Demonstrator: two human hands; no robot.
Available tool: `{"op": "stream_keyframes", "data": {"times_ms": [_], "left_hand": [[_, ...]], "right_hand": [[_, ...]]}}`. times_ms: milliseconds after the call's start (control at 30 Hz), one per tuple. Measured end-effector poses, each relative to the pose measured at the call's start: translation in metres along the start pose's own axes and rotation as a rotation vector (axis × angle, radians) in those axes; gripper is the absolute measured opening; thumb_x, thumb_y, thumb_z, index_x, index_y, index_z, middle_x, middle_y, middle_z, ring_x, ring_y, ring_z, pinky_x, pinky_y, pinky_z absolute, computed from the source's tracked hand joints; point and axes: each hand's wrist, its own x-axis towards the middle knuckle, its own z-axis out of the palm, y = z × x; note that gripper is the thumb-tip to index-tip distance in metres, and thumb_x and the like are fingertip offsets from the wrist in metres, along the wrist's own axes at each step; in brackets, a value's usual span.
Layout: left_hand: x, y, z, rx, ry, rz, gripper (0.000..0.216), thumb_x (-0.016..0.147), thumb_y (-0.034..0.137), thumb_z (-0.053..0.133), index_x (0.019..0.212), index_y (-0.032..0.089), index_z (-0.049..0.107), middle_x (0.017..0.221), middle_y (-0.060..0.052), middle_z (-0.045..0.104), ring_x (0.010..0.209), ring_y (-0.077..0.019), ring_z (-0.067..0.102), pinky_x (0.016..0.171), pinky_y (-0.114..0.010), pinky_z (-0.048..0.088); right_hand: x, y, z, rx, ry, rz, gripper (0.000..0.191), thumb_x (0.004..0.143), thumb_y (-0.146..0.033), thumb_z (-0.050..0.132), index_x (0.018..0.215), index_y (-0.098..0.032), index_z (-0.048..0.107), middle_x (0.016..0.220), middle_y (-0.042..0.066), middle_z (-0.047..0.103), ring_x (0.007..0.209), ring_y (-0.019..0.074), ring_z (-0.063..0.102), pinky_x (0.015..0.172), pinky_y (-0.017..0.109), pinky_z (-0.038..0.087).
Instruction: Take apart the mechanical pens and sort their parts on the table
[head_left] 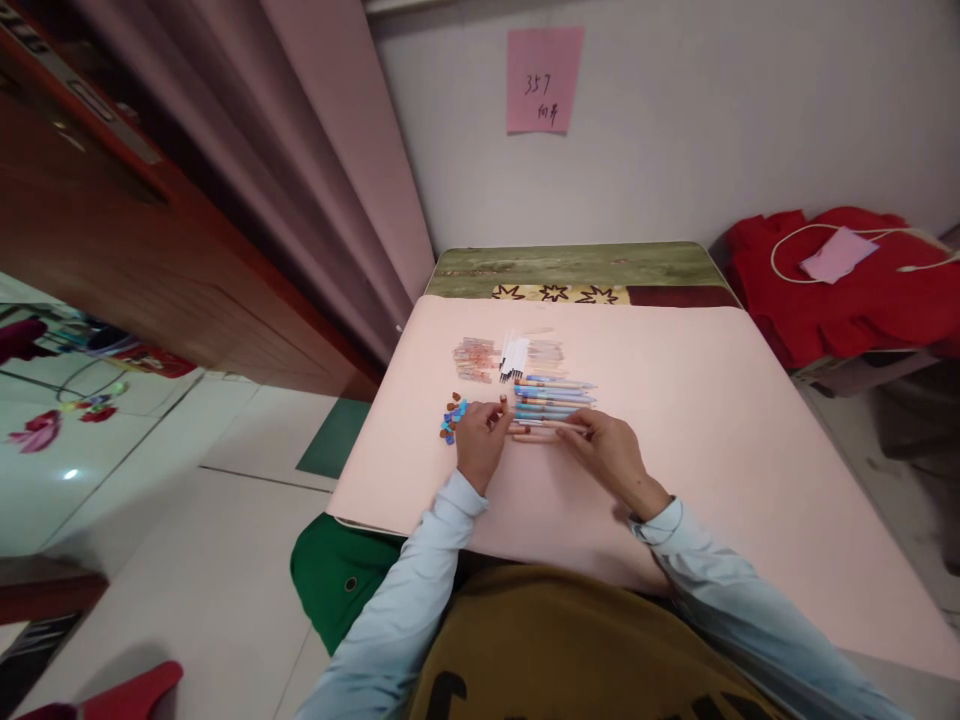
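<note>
The biggest thing around both hands is the tabletop sheet (712, 450), pale pink and smooth; anything round could easily roll on it, so low, unhurried movements suit it best. Over it work the right hand (611, 450) and the left hand (481, 438), close together, thumb and fingers of each drawn into a pinch. Between them and just beyond lies the row of pens (555, 397), blue and tan, side by side; the right fingers are right at its near edge, so a slightly raised wrist should keep the row straight.

Farther out, beyond the left hand, sit the reddish slender pieces (474, 359), the white sticks with dark ends (514, 355) and, past the row, the pale clear pieces (547, 355). Just beside the left hand, on its outer side, is the pile of blue and brown caps (451, 420), near enough for a careless knuckle to scatter.

The right hand grips a pale slender barrel (566, 427), best held lightly and level. Smallest, at the left fingertips, is a pinched brown piece (504, 402), apparently a cap; a firm, square hold should stop it twisting.
</note>
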Motion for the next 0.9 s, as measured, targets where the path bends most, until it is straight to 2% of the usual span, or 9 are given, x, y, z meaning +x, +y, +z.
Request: {"op": "stream_keyframes", "data": {"times_ms": [100, 233, 333, 400, 467, 667, 900], "left_hand": [[0.002, -0.006, -0.002, 0.024, 0.014, -0.001, 0.005, 0.076, 0.022, 0.071, 0.072, 0.020, 0.071, 0.071, -0.002, 0.059, 0.066, -0.0155, 0.051, 0.068, -0.028, 0.039], [0.001, -0.008, -0.001, -0.090, -0.006, -0.070, 0.005, 0.077, 0.020, 0.066, 0.078, 0.020, 0.071, 0.076, -0.002, 0.066, 0.064, -0.0145, 0.054, 0.066, -0.027, 0.041], [-0.002, -0.005, 0.000, -0.163, -0.005, -0.109, 0.029, 0.075, 0.019, 0.068, 0.104, 0.021, 0.071, 0.073, -0.001, 0.066, 0.063, -0.0146, 0.056, 0.064, -0.025, 0.041], [-0.004, -0.002, -0.001, -0.153, 0.000, -0.089, 0.049, 0.074, 0.017, 0.068, 0.122, 0.022, 0.064, 0.071, 0.001, 0.065, 0.063, -0.0149, 0.057, 0.066, -0.025, 0.041], [-0.005, 0.001, -0.002, -0.136, 0.001, -0.059, 0.059, 0.074, 0.015, 0.067, 0.132, 0.023, 0.058, 0.070, 0.002, 0.064, 0.064, -0.0150, 0.057, 0.067, -0.025, 0.040], [-0.003, 0.001, -0.005, -0.056, -0.048, -0.005, 0.059, 0.077, 0.014, 0.062, 0.135, 0.024, 0.058, 0.068, 0.002, 0.061, 0.060, -0.0150, 0.053, 0.064, -0.025, 0.039], [0.004, -0.008, -0.008, 0.135, -0.035, 0.065, 0.059, 0.082, 0.015, 0.059, 0.140, 0.023, 0.052, 0.077, -0.002, 0.067, 0.066, -0.0181, 0.060, 0.071, -0.028, 0.043]], "right_hand": [[-0.001, 0.003, 0.002, -0.042, 0.015, -0.028, 0.025, 0.089, -0.047, 0.060, 0.090, -0.026, 0.074, 0.085, 0.003, 0.074, 0.068, 0.0186, 0.062, 0.060, 0.028, 0.037], [-0.001, 0.005, 0.004, -0.057, 0.032, -0.041, 0.029, 0.091, -0.048, 0.057, 0.089, -0.025, 0.074, 0.084, 0.004, 0.073, 0.069, 0.0188, 0.063, 0.060, 0.029, 0.037], [-0.002, 0.003, 0.003, -0.051, 0.046, -0.039, 0.029, 0.091, -0.048, 0.057, 0.088, -0.025, 0.073, 0.083, 0.004, 0.073, 0.069, 0.0188, 0.063, 0.060, 0.029, 0.037], [-0.003, 0.003, 0.002, -0.046, 0.055, -0.040, 0.029, 0.091, -0.049, 0.057, 0.089, -0.025, 0.073, 0.084, 0.004, 0.073, 0.069, 0.0188, 0.063, 0.060, 0.029, 0.038], [-0.003, 0.002, 0.002, -0.046, 0.056, -0.045, 0.030, 0.091, -0.049, 0.056, 0.089, -0.024, 0.073, 0.084, 0.005, 0.073, 0.069, 0.0190, 0.063, 0.060, 0.029, 0.038], [-0.004, 0.007, 0.006, -0.049, 0.066, -0.063, 0.031, 0.092, -0.049, 0.056, 0.090, -0.024, 0.074, 0.084, 0.005, 0.073, 0.069, 0.0193, 0.063, 0.061, 0.029, 0.038], [-0.007, 0.009, 0.009, -0.061, 0.113, -0.109, 0.037, 0.095, -0.053, 0.051, 0.093, -0.024, 0.073, 0.086, 0.006, 0.073, 0.073, 0.0187, 0.064, 0.062, 0.028, 0.038]]}}
